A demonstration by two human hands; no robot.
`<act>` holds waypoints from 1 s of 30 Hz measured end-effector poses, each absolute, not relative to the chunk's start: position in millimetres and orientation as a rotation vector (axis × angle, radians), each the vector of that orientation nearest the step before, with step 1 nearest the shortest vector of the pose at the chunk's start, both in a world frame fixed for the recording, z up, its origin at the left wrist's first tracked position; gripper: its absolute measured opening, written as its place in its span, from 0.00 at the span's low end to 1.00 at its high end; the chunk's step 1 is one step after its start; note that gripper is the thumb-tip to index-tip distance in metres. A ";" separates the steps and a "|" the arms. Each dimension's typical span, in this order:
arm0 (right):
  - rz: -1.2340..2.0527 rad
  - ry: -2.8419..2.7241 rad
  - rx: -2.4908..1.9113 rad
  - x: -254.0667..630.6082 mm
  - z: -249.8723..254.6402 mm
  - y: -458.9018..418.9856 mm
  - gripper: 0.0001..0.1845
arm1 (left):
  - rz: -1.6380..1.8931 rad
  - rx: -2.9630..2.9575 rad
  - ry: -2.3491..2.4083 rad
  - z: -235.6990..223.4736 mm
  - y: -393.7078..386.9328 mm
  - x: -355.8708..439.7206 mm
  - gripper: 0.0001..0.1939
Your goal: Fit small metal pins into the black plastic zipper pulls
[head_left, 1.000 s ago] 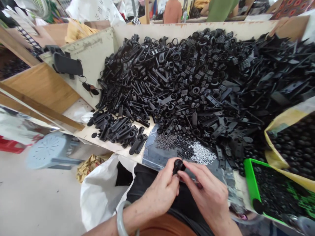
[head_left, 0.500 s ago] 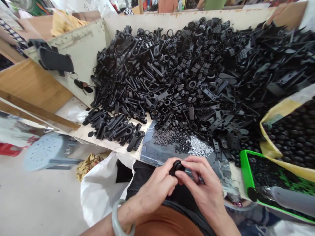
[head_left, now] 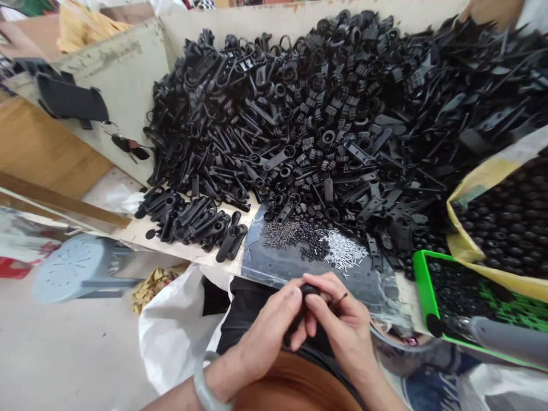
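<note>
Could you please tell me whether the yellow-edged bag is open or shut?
Open: the yellow-edged bag gapes, showing round black pieces inside.

Pins (head_left: 346,250) on mat (head_left: 274,266), parts heap (head_left: 274,117) behind, tray (head_left: 422,288) rightward.

From here I see the left hand (head_left: 269,322) and right hand (head_left: 342,325) together holding a black part (head_left: 309,289) above the lap (head_left: 238,314); beyond them on the surface (head_left: 132,229), silver pins (head_left: 343,251) lie beside heaped black pieces (head_left: 274,120).
</note>
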State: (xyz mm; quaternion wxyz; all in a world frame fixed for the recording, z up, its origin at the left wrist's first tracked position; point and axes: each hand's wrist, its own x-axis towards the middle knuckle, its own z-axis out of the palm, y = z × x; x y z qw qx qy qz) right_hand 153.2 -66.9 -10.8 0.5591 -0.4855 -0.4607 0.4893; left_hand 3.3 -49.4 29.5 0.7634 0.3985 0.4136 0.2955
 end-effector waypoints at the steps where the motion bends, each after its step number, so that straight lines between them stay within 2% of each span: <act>1: 1.121 -1.140 -1.144 155.7 -12.5 -62.2 0.14 | 0.682 0.720 0.875 27.1 -47.1 4.5 0.22; 3: 1.062 -1.255 -1.158 161.9 -14.9 -52.7 0.13 | 0.707 0.564 0.830 25.5 -40.5 3.7 0.20; 5: 1.072 -1.326 -1.183 166.8 -15.8 -45.2 0.15 | 0.722 0.603 0.876 25.7 -33.9 -0.9 0.22; 9: 1.272 -1.239 -1.248 163.6 -16.7 -40.7 0.20 | 0.768 0.912 1.090 21.6 -29.2 -10.4 0.22; 13: 1.393 -1.062 -1.313 153.0 -19.3 -40.7 0.19 | 0.728 1.067 1.184 14.7 -31.7 -13.0 0.23; 18: 1.279 -1.195 -1.324 149.6 -22.5 -36.1 0.17 | 0.508 0.979 1.054 11.3 -31.9 -15.3 0.18; 23: 1.070 -1.392 -1.309 149.4 -23.9 -34.8 0.15 | 0.508 0.934 1.080 8.9 -33.1 -14.9 0.15; 30: 1.115 -1.545 -1.221 154.0 -21.3 -37.2 0.15 | 0.507 0.815 0.981 19.2 -32.1 -20.6 0.14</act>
